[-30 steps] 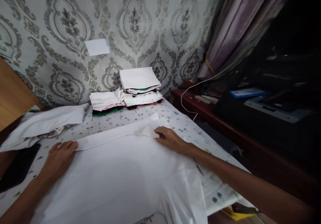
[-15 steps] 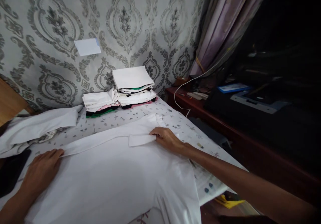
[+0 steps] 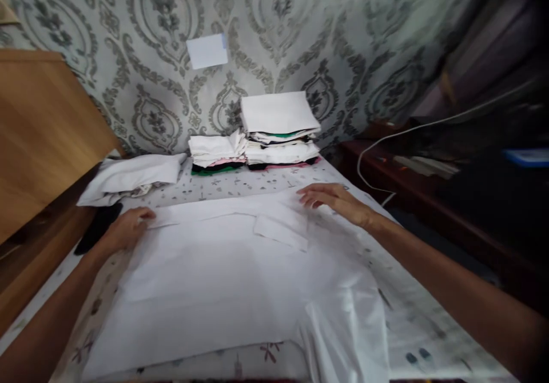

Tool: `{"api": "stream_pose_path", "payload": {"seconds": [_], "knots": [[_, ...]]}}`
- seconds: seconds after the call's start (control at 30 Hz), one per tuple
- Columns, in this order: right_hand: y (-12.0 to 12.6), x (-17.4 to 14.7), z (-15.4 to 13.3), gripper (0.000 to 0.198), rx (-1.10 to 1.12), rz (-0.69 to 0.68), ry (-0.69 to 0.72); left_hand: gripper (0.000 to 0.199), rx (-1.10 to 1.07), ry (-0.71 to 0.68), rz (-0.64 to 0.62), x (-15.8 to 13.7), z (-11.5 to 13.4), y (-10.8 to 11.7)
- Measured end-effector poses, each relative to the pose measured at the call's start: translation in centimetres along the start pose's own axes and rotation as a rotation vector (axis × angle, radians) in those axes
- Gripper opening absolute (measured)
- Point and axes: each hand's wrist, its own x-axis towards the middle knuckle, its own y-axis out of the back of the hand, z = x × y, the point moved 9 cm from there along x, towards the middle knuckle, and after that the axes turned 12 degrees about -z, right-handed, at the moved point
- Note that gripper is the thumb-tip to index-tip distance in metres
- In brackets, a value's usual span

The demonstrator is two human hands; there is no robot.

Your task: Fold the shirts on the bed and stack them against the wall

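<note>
A white long-sleeved shirt is spread over the patterned bed sheet, its far edge folded over and one sleeve hanging toward me at the right. The cuff-like end of a sleeve lies across its upper right part. At the shirt's far left corner, my left hand has its fingers curled together on the fabric edge; blur softens the fingertips. My right hand is over the far right edge, fingers extended and slightly apart, gripping nothing.
Two stacks of folded clothes, a lower one and a taller one, stand against the wall. A loose white garment and a black item lie at left beside wooden furniture. A white cable crosses the dark red furniture.
My right hand has let go of the sleeve end and moved up to the shirt's far right edge. The view has swung left, and the cuff now lies at a slant.
</note>
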Motion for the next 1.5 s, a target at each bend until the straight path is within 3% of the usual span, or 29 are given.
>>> {"api": "stream_pose_path", "payload": {"seconds": [0.07, 0.13, 0.27, 0.37, 0.43, 0.57, 0.77, 0.9, 1.0, 1.2, 1.37, 1.5], "knots": [[1.3, 2.4, 0.7, 0.033, -0.161, 0.168, -0.028, 0.036, -0.166, 0.026, 0.067, 1.2, -0.9, 1.0], [1.1, 4.4, 1.0, 0.034, -0.397, 0.274, -0.055, 0.036, -0.175, 0.088, 0.113, 2.6, -1.7, 1.4], [-1.8, 6.8, 2.6, 0.045, -0.699, 0.222, -0.115, 0.032, -0.026, 0.178, 0.031, 5.0, -2.6, 0.3], [-3.1, 7.0, 4.2, 0.047, -0.809, 0.183, -0.164, 0.021, 0.002, 0.114, -0.075, 5.7, -2.5, -0.2], [-3.1, 6.9, 4.9, 0.049, -0.85, 0.19, -0.183, 0.017, 0.004, 0.078, -0.076, 5.6, -2.4, 0.2], [-2.4, 7.1, 6.1, 0.05, -0.85, 0.227, -0.25, 0.018, -0.023, 0.072, 0.039, 5.2, -2.4, 1.3], [-1.8, 7.1, 5.9, 0.046, -0.788, 0.24, -0.241, 0.022, -0.214, 0.109, 0.058, 4.9, -3.2, 0.4], [0.7, 6.0, 6.4, 0.052, -0.775, 0.322, -0.433, 0.039, -0.52, 0.246, -0.03, 3.9, -5.1, -1.1], [2.4, 5.0, 6.9, 0.058, -0.71, 0.376, -0.534, 0.038, -0.638, 0.312, -0.03, 2.7, -5.4, -1.9], [2.6, 3.9, 6.3, 0.036, -0.64, 0.325, -0.544, 0.027, -0.448, 0.282, 0.316, 1.7, -3.8, -0.5], [3.0, 2.6, 4.6, 0.036, -0.686, 0.445, -0.513, 0.029, -0.328, 0.393, 0.406, 1.7, -3.7, 0.0], [3.4, 2.5, 4.5, 0.035, -0.707, 0.478, -0.554, 0.029, -0.151, 0.496, 0.375, 1.9, -3.0, 0.5]]}}
